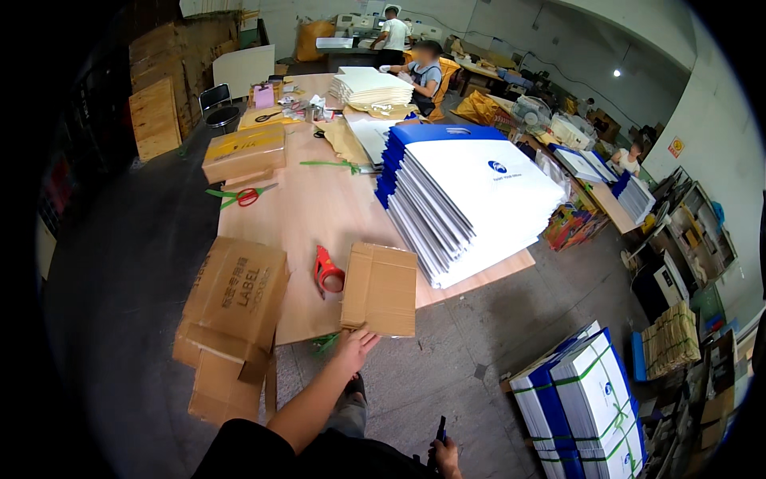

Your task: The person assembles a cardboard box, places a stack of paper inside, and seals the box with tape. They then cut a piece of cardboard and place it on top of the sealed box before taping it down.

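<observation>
My left hand (357,349) grips the near lower edge of a small brown cardboard box (379,289) at the table's front edge. The box's flat top faces up, with a seam across it. Low in the view, away from the table, my right hand (447,457) is closed around a slim black object (440,429) pointing upward; its kind is unclear. Just left of the box lies a red tape dispenser (327,271). Further left, a larger opened cardboard carton (239,291) with printing hangs partly over the table's edge.
A tall stack of white and blue folders (471,199) fills the table's right side. Red-handled scissors (248,195) and a taped carton (245,152) lie at the left. Bundles tied with green strap (586,399) stand on the floor at right. Other people work further back.
</observation>
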Demonstrator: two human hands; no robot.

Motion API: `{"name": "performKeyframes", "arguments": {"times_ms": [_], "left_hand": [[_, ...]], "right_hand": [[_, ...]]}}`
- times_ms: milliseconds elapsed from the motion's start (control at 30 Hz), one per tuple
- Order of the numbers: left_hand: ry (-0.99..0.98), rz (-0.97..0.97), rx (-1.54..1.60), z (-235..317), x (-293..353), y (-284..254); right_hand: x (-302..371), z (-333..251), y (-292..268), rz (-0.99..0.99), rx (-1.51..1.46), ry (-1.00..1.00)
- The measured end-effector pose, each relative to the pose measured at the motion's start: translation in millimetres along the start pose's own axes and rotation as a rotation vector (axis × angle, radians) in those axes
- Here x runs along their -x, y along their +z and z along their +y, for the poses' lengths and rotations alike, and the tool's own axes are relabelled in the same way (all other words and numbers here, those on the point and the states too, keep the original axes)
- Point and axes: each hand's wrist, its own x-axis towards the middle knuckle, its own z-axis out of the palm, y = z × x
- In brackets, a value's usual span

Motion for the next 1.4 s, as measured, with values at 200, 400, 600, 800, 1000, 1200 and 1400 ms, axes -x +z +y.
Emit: {"name": "performKeyframes", "arguments": {"times_ms": [200, 400, 600, 800, 1000, 1200, 1400], "left_hand": [[0.047, 0.108, 0.086, -50, -98, 7], [-0.504, -0.217, -0.582, -28, -77, -2], [-0.433, -0.172, -0.697, 11, 39, -85], [-0.247, 0.328, -0.715, 49, 193, -120], [-0.138, 0.888, -0.525, 31, 290, -158], [0.366, 0.969, -1.722, 0, 220, -152], [0.146, 0.883, -0.987, 29, 167, -167]], "right_hand": [[-54, -69, 11, -0.072, 0.209, -0.077], [-64, -272, 49, 0.087, 0.531, -0.72], [-126, -412, 178, 0.0, 0.608, -1.214], [-233, -392, 233, 0.364, 1.047, -1.396], [-219, -405, 208, -0.029, 0.889, -1.402], [-165, -400, 174, -0.307, 0.386, -1.31], [-40, -279, 209, -0.754, 0.662, -0.971]]}}
